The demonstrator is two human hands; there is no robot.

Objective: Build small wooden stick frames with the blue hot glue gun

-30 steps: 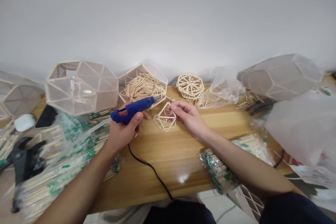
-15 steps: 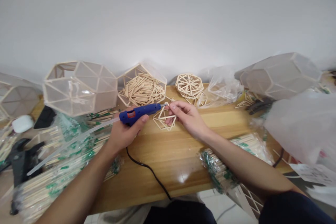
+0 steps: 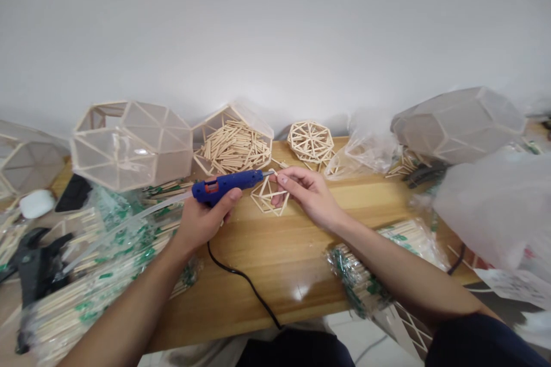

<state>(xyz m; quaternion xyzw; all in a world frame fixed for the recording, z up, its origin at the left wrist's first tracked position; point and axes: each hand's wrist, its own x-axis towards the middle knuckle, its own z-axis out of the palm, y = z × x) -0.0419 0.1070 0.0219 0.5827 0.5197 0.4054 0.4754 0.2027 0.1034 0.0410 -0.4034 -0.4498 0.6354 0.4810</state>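
Observation:
My left hand [image 3: 202, 219] grips a blue hot glue gun [image 3: 226, 184] with a clear glue stick trailing from its back. Its metal nozzle points right and touches the top corner of a small wooden stick frame [image 3: 267, 197] standing on the wooden table [image 3: 275, 264]. My right hand [image 3: 306, 194] pinches that frame at the top corner, right beside the nozzle. The gun's black cord [image 3: 241, 281] runs toward the table's near edge.
Behind the frame stand a basket of loose sticks [image 3: 235, 143], a round stick lattice [image 3: 310, 140] and large film-covered polyhedra [image 3: 131, 143] [image 3: 458, 120]. Wrapped stick bundles [image 3: 370, 278] [image 3: 99, 275] lie at both sides. A black tool [image 3: 37, 266] lies far left. Plastic bags [image 3: 495, 206] crowd the right.
The glue gun has swung from pointing up and away to lying level, and its nozzle has come right to the frame's top corner. My right hand has kept its pinch on the frame.

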